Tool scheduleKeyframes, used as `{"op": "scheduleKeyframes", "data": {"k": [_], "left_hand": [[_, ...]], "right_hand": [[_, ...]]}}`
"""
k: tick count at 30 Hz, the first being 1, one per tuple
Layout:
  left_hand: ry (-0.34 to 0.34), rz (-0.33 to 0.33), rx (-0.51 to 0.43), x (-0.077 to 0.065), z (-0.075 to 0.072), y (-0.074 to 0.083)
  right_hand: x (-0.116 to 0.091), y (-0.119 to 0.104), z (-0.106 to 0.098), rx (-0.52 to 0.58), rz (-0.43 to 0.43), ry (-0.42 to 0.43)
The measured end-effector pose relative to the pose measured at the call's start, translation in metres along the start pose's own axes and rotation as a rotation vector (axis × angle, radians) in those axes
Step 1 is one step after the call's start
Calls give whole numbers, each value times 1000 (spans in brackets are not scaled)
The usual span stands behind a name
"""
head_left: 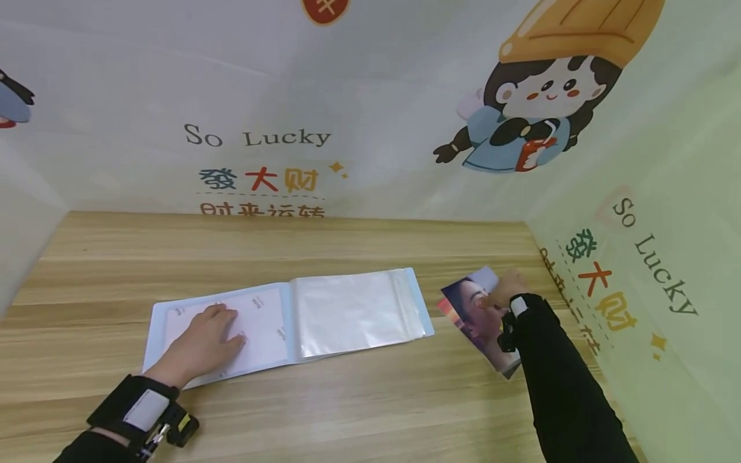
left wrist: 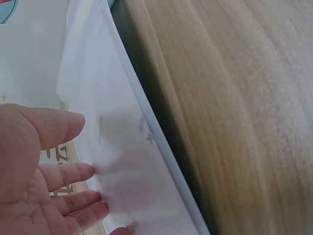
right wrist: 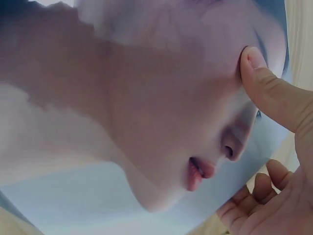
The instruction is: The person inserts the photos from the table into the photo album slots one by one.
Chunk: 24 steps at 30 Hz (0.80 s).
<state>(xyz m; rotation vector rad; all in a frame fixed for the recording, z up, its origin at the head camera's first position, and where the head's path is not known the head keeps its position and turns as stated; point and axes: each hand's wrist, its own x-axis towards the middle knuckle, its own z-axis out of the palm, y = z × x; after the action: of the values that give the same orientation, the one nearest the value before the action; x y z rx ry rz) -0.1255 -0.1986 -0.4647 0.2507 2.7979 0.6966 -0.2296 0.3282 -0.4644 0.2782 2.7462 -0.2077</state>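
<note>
A pale blue photo album (head_left: 294,325) lies open and slightly slanted on the table. Its left page (head_left: 263,337) shows a white sheet with small grey print, and its right page is a whitish clear sleeve (head_left: 350,315). My left hand (head_left: 202,339) rests on the left page, fingers loosely extended; the left wrist view shows the fingertips touching the page (left wrist: 132,161). To the right of the album, my right hand (head_left: 508,289) holds a photo print (head_left: 471,315) of a face, tilted. In the right wrist view, the thumb (right wrist: 276,98) presses its front while the fingers curl behind its edge.
The wood-grain table (head_left: 370,411) extends in front of and behind the album. A printed white backdrop (head_left: 382,116) rises along the table's back edge, and a side panel (head_left: 671,360) stands close to my right arm.
</note>
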Motion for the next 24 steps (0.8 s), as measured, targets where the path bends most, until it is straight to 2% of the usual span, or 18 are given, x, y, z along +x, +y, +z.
{"op": "scheduleKeyframes", "data": {"k": [4,6,7,8,10,11,12,13,15,17,18,21,24], "left_hand": [[-12,4,-15,0,-1,0],[-21,4,-28,-1,-3,0],[-26,3,-34,-1,-4,0],[-28,4,-41,0,-5,1],[-27,6,-36,0,-7,2],[-25,5,-27,0,-9,3],[-23,4,-19,1,-10,5],[-18,2,-9,1,-11,6],[-11,-8,19,3,-14,10],[-5,-17,44,4,-16,15],[-2,-19,53,5,-17,18],[14,-7,63,9,-20,28],[29,26,30,15,-21,40]], "right_hand": [[11,3,-9,47,-42,39],[23,7,-17,61,-70,45],[38,15,-17,80,-91,49],[53,25,-16,109,-154,75],[69,28,-26,97,-218,70],[81,34,-28,116,-288,93],[80,29,-36,124,-309,84],[76,21,-45,118,-334,77],[45,-14,-73,100,-329,36],[23,-43,-92,131,-355,40],[5,-64,-104,133,-328,21],[-16,-101,-117,238,-389,54],[-29,-131,-117,356,-430,81]]}}
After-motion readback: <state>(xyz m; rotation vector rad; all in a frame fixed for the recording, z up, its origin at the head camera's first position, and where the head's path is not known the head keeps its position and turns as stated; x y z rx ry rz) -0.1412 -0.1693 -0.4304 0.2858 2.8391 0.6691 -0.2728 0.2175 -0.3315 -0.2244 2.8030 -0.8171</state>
